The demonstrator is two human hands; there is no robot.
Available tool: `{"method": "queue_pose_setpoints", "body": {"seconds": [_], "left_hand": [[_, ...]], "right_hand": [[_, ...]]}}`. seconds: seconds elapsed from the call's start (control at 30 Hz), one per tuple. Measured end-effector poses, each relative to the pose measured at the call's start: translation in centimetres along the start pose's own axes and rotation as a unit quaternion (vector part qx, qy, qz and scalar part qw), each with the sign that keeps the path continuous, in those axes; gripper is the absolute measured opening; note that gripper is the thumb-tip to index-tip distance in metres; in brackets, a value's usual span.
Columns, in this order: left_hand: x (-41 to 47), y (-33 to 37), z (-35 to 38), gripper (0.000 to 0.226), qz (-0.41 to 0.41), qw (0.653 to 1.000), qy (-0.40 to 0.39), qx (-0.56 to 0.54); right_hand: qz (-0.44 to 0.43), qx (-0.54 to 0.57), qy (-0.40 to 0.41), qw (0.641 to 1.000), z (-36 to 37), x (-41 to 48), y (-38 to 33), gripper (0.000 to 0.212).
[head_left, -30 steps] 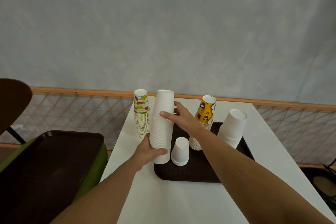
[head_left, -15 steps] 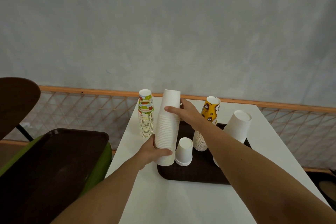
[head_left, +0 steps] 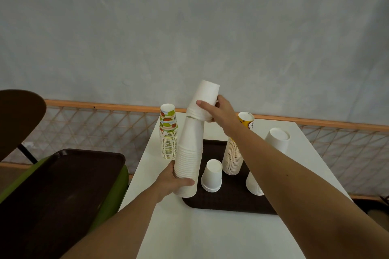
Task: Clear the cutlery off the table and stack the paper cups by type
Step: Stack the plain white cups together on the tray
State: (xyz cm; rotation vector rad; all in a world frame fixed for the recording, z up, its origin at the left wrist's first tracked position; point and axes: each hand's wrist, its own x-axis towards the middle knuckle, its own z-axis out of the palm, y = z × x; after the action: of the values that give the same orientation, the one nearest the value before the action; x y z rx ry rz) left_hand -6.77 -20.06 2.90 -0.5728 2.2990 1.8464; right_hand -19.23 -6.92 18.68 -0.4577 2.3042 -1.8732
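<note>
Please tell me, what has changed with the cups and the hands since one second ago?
The right hand has pulled the top white cups upward from the tall white stack, tilting them. The left hand still grips that stack's base. The fruit-print stack and the yellow stack stayed put.

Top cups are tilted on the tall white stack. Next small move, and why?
Probably lift the top cups clear: the right hand grips them tilted, rims at the tip of the tall white stack, which the left hand steadies near its base.
</note>
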Motion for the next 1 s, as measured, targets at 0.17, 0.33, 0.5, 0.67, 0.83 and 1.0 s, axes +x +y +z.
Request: {"method": "queue_pose_setpoints", "body": {"seconds": [0.17,0.33,0.5,0.67,0.83,1.0], "left_hand": [[-0.1,-0.4,-0.1,0.084,-0.008,1.000,0.023,-0.019],[-0.1,-0.2,-0.2,0.084,-0.002,0.999,0.039,-0.030],[-0.1,-0.1,-0.2,0.081,0.002,0.998,0.042,-0.043],[-0.4,0.0,-0.2,0.084,0.003,0.997,0.045,-0.056],[-0.5,0.4,-0.4,0.091,0.004,0.998,0.047,-0.051],[-0.4,0.6,-0.3,0.084,0.005,0.998,0.047,-0.046]], "right_hand": [[-0.045,0.023,0.079,0.996,-1.0,-0.3,-0.6,0.055],[-0.027,-0.048,0.061,0.997,-1.1,-1.9,2.7,0.060],[0.030,-0.087,0.035,0.995,-1.0,-3.8,7.9,0.066],[0.098,-0.108,0.008,0.989,-0.6,-5.0,12.2,0.066],[0.135,-0.135,-0.010,0.982,-0.6,-5.6,14.3,0.072],[0.149,-0.135,-0.043,0.979,-1.0,-5.5,14.5,0.075]]}}
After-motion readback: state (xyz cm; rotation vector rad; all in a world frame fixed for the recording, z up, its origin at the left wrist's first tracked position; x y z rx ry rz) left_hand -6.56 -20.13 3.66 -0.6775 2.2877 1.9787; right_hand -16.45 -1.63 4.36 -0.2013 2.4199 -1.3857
